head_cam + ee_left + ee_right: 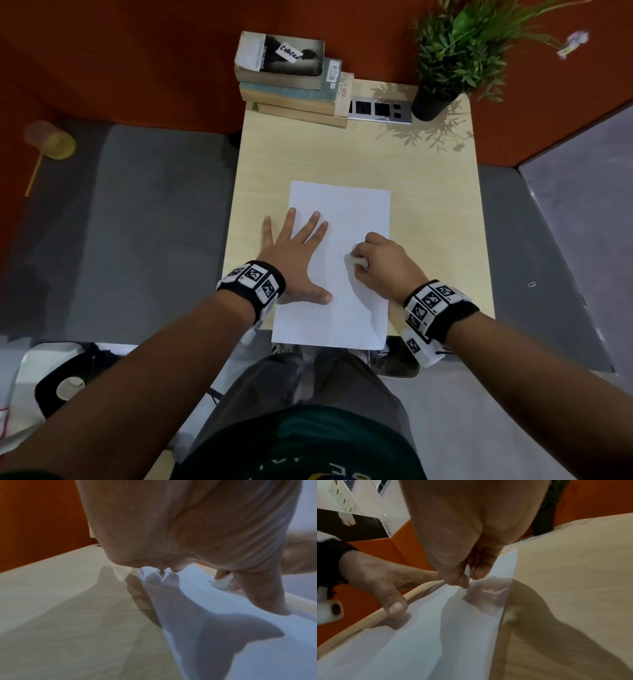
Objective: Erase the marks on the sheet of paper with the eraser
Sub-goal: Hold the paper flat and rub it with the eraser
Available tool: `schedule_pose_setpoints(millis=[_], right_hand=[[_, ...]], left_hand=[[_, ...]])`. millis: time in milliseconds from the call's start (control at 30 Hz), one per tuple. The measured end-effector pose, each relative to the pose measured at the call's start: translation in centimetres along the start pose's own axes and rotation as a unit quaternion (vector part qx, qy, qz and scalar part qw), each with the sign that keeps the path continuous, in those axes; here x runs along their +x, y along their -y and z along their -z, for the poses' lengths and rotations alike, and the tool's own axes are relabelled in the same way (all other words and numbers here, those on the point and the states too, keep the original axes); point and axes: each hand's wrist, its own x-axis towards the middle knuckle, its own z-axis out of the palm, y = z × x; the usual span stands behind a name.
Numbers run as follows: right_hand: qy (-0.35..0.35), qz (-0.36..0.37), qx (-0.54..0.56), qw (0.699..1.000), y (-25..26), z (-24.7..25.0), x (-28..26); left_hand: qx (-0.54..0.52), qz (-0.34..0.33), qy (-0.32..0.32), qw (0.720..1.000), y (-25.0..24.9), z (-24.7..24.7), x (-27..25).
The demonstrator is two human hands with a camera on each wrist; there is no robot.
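A white sheet of paper [356,205] lies on the light wooden table [428,205]. A faint short mark [342,214] shows on its upper middle. My left hand [294,250] lies flat with fingers spread across the sheet's left edge, pressing it down; its thumb [395,607] rests on the paper. My right hand [380,260] is curled on the sheet's right half and pinches a small white eraser [354,260], whose tip touches the paper [257,649]. The eraser [222,582] is mostly hidden by the fingers.
A stack of books [291,78] sits at the table's far left corner, a grey socket panel [380,109] beside it and a potted plant [445,78] at the far right. Grey floor lies on both sides of the narrow table.
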Motion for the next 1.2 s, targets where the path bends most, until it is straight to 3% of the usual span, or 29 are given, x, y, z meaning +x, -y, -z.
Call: schedule_pose_setpoints(millis=[233,400,533,700,867,1067,1200], right_hand=[[0.007,0.004,-0.022,1.0,0.6,0.3,0.2],[0.043,0.065,-0.033,0.996,3.0,0.7,1.0],[0.015,0.028,-0.021,0.999,3.1,0.7,2.1],[0.077,0.106,-0.065,0.989,4.1,0.5,0.7],[0.028,0.041,-0.064,0.997,3.5,1.9,2.7],[0.093,0.109,-0.094,0.985,4.7,0.9,0.8],[0.047,0.062,-0.085,0.993,3.8,2.2,2.8]], left_hand=[[0.021,0.011,-0.01,1.0,0.0,-1.1,0.4],[0.021,0.015,-0.015,1.0,0.0,-1.1,0.5],[0.026,0.017,-0.012,0.999,-0.1,-1.2,0.5],[0.026,0.017,-0.013,0.999,0.0,-1.3,0.7],[0.026,0.02,-0.01,0.999,-0.1,-1.2,0.7],[0.023,0.019,-0.015,0.999,0.0,-1.4,0.9],[0.022,0.017,-0.016,0.999,0.1,-1.4,0.8]])
